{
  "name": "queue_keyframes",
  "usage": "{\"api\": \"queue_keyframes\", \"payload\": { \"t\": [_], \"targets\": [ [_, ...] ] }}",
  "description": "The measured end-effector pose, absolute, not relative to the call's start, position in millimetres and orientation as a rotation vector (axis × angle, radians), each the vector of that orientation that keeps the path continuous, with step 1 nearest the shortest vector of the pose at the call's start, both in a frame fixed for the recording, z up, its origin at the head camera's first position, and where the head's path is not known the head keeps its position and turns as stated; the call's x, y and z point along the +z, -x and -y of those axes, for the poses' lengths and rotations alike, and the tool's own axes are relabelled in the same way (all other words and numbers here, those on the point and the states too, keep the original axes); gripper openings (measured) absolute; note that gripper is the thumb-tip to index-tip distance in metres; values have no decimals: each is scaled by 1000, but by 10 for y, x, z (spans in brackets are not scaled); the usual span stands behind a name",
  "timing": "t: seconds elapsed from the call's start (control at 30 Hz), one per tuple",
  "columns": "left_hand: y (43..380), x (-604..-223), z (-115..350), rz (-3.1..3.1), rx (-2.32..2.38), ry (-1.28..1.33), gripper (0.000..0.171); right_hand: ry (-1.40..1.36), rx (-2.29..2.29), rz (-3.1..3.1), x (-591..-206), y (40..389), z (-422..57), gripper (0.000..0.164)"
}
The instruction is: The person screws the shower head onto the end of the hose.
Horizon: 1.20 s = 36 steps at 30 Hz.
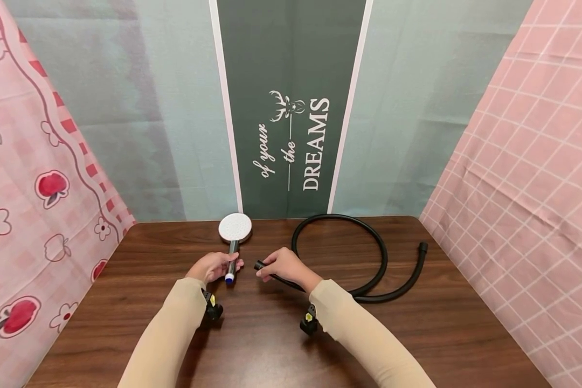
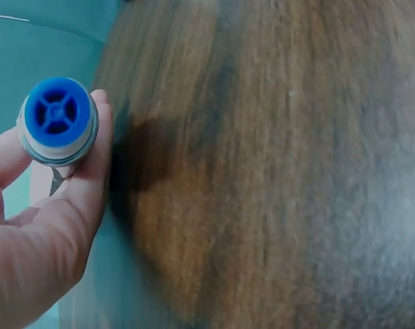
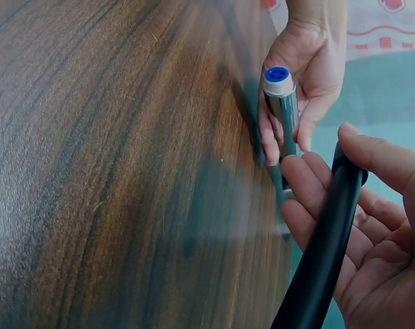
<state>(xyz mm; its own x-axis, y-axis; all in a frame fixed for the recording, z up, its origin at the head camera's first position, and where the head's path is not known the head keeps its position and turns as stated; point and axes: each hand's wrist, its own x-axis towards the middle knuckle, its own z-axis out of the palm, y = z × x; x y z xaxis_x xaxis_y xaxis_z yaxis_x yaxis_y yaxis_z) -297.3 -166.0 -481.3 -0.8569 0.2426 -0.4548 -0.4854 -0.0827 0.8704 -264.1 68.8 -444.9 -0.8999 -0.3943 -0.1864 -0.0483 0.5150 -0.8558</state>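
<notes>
On the left of the head view, my left hand (image 1: 215,267) grips the dark handle of a shower head (image 1: 235,227) with a round white face. Its handle ends in a white threaded collar with a blue insert (image 2: 57,113), which points toward the camera in the left wrist view. To the right, my right hand (image 1: 285,266) pinches one end of a black shower hose (image 1: 385,258) between thumb and fingers. That hose end (image 1: 259,265) points at the shower head's handle, with a short gap between them. In the right wrist view the hose (image 3: 324,253) crosses the fingers.
The hose loops across the right half of the brown wooden table (image 1: 267,334), its other end (image 1: 423,247) lying near the right edge. A grey-green cloth (image 1: 291,199) hangs behind the table. Pink cloths (image 1: 524,188) hang at both sides.
</notes>
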Motion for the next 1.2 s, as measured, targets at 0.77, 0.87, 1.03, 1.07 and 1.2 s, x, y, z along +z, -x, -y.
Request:
{"api": "queue_keyframes", "payload": {
  "t": [0.77,0.87,1.03,1.07,1.2],
  "targets": [
    [2925,-4624,1652,-1788,2319,231,25,392,-1466,-2400,-4505,2526,-680,25],
    [2907,-4595,1642,-1796,2351,238,29,385,-1504,-2392,-4517,2509,-671,27],
    [2885,-4558,1629,-1793,2395,233,37,369,-1541,-2402,-4553,2499,-661,28],
    [2881,-4552,1626,-1793,2403,240,36,370,-1539,-2411,-4564,2500,-660,28],
    [2865,-4529,1627,-1788,2431,246,28,362,-1547,-2422,-4583,2495,-654,26]
  ]
}}
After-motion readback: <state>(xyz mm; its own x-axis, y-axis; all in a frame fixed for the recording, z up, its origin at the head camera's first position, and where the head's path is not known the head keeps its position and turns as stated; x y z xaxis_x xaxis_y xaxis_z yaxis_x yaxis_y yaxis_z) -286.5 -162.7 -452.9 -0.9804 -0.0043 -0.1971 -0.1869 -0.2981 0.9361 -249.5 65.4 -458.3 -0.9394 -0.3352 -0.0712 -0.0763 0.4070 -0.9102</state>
